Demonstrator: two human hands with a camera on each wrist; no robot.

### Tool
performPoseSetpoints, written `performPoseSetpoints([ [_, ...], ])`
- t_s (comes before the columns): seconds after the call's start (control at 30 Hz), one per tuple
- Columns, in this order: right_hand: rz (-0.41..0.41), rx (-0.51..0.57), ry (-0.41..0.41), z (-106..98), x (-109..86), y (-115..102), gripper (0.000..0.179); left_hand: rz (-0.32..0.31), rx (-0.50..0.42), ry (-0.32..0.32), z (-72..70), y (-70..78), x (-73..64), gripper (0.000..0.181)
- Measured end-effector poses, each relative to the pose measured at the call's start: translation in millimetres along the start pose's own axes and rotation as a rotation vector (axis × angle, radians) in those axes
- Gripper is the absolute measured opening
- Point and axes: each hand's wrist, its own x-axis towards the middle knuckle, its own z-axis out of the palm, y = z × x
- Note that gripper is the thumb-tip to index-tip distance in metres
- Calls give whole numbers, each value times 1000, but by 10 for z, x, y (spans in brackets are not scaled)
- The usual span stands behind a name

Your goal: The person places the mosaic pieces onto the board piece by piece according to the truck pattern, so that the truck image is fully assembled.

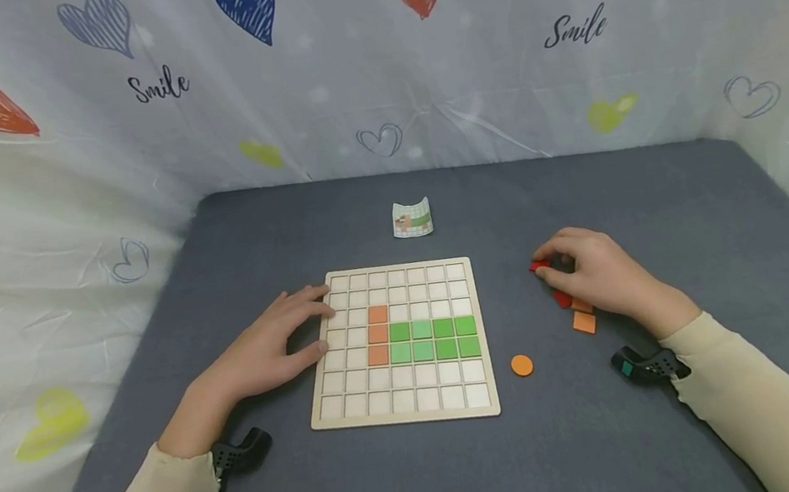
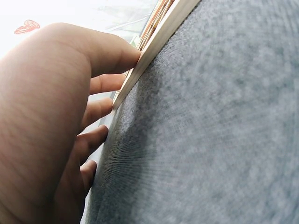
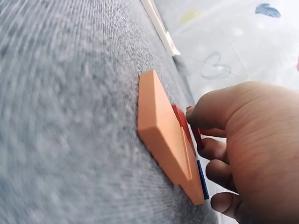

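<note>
My left hand point(image 1: 261, 353) has its fingers spread, with thumb and fingertips touching the left edge of a pale wooden grid board point(image 1: 489, 367). Three orange squares point(image 1: 377, 333) form a column in the grid, and several green squares point(image 1: 443, 328) fill two rows to their right. To the right of the board, my right hand point(image 1: 598, 272) pinches a red square tile point(image 1: 538, 265) between thumb and finger. Under and beside that hand lie another red tile point(image 1: 562, 299), orange tiles point(image 1: 584, 323) and a blue tile point(image 3: 202, 179), partly hidden in the head view.
A round orange disc point(image 1: 521, 365) lies just off the board's right side. Behind the board stands a small curled picture card point(image 1: 412, 219) with a coloured grid. The grey tabletop point(image 1: 413, 487) ends at a white curtain point(image 1: 312, 89) printed with hearts.
</note>
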Motion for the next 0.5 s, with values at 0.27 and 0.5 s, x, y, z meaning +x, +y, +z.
performPoseSetpoints([
  [0.27, -55, 23, 44, 13, 20, -123, 12, -4, 2, -3, 4, 5, -1, 45],
  [0.5, -137, 46, 76, 26, 78, -343, 12, -4, 4, -4, 2, 13, 1, 46],
])
